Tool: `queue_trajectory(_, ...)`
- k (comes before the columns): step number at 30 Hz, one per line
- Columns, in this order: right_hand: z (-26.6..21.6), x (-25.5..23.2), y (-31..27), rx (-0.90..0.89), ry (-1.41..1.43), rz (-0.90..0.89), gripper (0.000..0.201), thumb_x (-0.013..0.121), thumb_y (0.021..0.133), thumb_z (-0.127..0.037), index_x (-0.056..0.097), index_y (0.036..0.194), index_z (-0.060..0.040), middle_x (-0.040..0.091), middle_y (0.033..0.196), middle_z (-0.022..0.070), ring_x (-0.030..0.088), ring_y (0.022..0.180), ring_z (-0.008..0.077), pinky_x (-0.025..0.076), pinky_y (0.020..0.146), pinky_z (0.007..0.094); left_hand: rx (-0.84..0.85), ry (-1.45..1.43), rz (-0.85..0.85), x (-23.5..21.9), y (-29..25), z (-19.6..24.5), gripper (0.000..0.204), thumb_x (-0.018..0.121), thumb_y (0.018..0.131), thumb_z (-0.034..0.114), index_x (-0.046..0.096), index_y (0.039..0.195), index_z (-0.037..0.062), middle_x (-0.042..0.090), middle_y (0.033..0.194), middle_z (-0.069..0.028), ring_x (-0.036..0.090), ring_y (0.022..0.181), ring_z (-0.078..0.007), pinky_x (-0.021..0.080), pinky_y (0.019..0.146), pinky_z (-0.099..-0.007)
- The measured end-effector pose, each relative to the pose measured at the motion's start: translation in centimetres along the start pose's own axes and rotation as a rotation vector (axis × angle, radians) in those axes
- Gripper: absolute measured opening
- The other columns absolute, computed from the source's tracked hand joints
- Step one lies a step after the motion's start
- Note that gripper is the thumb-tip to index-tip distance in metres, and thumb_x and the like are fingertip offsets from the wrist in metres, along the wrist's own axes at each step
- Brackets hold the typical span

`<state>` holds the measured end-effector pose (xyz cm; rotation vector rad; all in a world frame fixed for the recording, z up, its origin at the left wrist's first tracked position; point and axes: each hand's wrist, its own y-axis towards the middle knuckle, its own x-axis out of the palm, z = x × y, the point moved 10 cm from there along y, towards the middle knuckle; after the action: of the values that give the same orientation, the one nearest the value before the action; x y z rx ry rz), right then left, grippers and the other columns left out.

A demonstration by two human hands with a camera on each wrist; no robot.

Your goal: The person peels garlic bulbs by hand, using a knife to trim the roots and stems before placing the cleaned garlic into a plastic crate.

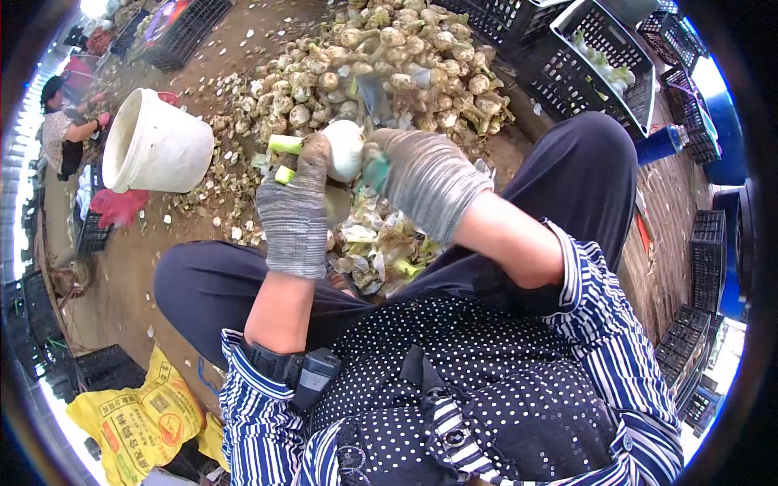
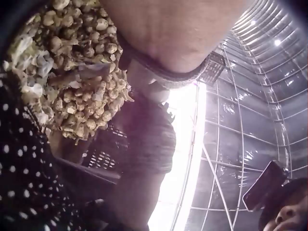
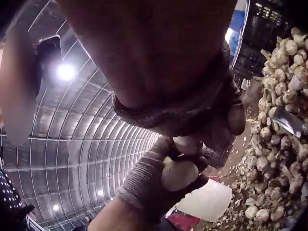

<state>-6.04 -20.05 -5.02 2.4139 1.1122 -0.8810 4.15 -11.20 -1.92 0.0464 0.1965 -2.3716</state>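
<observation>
My left hand [image 1: 296, 212], in a grey striped knit glove, grips white garlic bulbs. One smooth bulb [image 1: 344, 151] shows beyond the thumb, and cut green stems [image 1: 285, 144] poke out on the left side. Two pale bulbs [image 3: 179, 174] appear in that hand in the right wrist view. My right hand [image 1: 429, 180], in a matching soiled glove, is curled close beside the bulb. Between its fingers is a small teal piece [image 1: 376, 173], blurred, its kind unclear. Peeled skins and leaves [image 1: 377, 243] lie below the hands, between the legs.
A big heap of untrimmed garlic [image 1: 397, 65] lies in front. A white bucket [image 1: 166, 142] stands tilted in view at left, with another person [image 1: 69, 125] beyond. Black crates [image 1: 600, 61] are at right, one holding pale bulbs. A yellow sack [image 1: 146, 417] lies lower left.
</observation>
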Motion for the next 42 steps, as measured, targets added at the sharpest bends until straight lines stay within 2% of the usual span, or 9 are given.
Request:
queue_trajectory(3,-1.9,-2.1,-3.5,0.311,0.938,-0.143,0.033,0.055,0.084,-0.033,0.061,0.088,-0.0003,0.06,0.068,0.0161,0.058,0.061,0.0276,0.048,0.064,0.0354,-0.205,-0.404,-0.018,0.3,0.3,-1.9,0.032,0.067,0.081,0.03,0.063,0.094,0.0009,0.062,0.08,-0.005,0.057,0.068,-0.0115,0.045,0.06,-0.0242)
queue_trajectory(7,-2.4,-2.9,-2.6,0.225,0.328,-0.15,0.035,0.054,0.082,-0.035,0.062,0.091,-0.0028,0.062,0.072,0.0175,0.061,0.067,0.0298,0.049,0.068,0.0375,-0.258,-0.329,0.034,-0.6,0.4,-3.8,0.031,0.07,0.079,0.025,0.062,0.098,0.002,0.062,0.084,-0.0049,0.056,0.068,-0.011,0.046,0.058,-0.0244)
queue_trajectory(9,-4.6,-4.9,-2.5,0.04,-0.206,-0.029,0.024,0.058,0.084,-0.023,0.062,0.097,-0.0039,0.063,0.076,0.0154,0.062,0.066,0.0276,0.049,0.061,0.0338,0.582,0.296,-0.145,0.4,-0.3,1.5,0.035,0.068,0.079,0.026,0.058,0.105,0.0032,0.064,0.091,-0.009,0.063,0.073,-0.0217,0.052,0.06,-0.0312)
queue_trajectory(11,-4.6,-5.6,-2.5,0.062,-0.15,-0.012,0.023,0.057,0.083,-0.022,0.062,0.094,-0.0023,0.061,0.072,0.0186,0.06,0.064,0.0311,0.048,0.06,0.0366,0.559,0.279,-0.189,0.6,-0.6,2.0,0.034,0.066,0.081,0.028,0.058,0.104,0.0047,0.064,0.091,-0.0108,0.064,0.071,-0.0226,0.052,0.057,-0.0307)
queue_trajectory(13,-2.6,-6.0,-2.3,0.236,-0.167,-0.057,0.035,0.051,0.081,-0.034,0.064,0.088,-0.0033,0.064,0.081,0.0205,0.062,0.079,0.0351,0.049,0.074,0.0423,-0.297,-0.405,-0.208,1.7,-0.2,-3.1,0.036,0.062,0.083,0.034,0.057,0.105,0.0054,0.064,0.088,-0.0107,0.063,0.066,-0.0216,0.053,0.052,-0.0307)
queue_trajectory(19,-1.4,-6.7,-2.9,0.318,-0.017,-0.066,0.038,0.056,0.08,-0.038,0.064,0.093,-0.0033,0.063,0.081,0.0201,0.061,0.077,0.035,0.048,0.073,0.0406,-0.343,-0.515,-0.281,1.8,0.1,-3.9,0.041,0.058,0.085,0.04,0.057,0.107,0.0055,0.064,0.084,-0.0097,0.062,0.063,-0.0199,0.053,0.047,-0.0314)
queue_trajectory(29,-8.1,-7.0,-3.3,-0.39,-0.111,0.038,0.019,0.059,0.075,-0.013,0.061,0.093,-0.0091,0.06,0.088,0.0143,0.059,0.086,0.0326,0.048,0.076,0.0392,-0.341,-0.484,-0.448,2.6,-0.3,-2.8,0.044,0.055,0.086,0.042,0.054,0.111,0.0051,0.064,0.088,-0.0122,0.063,0.071,-0.019,0.053,0.054,-0.0304)
queue_trajectory(34,-3.7,-3.4,-3.1,-0.051,-0.48,-0.319,0.022,0.058,0.075,-0.016,0.062,0.096,-0.0081,0.059,0.096,0.0149,0.059,0.089,0.0333,0.047,0.079,0.0403,-0.376,-0.785,-0.482,1.7,1.4,-2.5,0.046,0.048,0.087,0.046,0.054,0.11,0.0065,0.064,0.086,-0.016,0.064,0.065,-0.0218,0.056,0.05,-0.0361)
queue_trajectory(42,-3.7,-5.6,-2.7,0.025,-0.06,-0.061,0.027,0.057,0.08,-0.026,0.059,0.1,-0.0068,0.062,0.092,0.0178,0.06,0.088,0.0347,0.047,0.076,0.0412,-0.268,-0.655,-0.382,1.0,1.7,-2.1,0.043,0.05,0.087,0.043,0.055,0.11,0.0075,0.064,0.09,-0.0118,0.065,0.071,-0.0206,0.057,0.055,-0.0351)
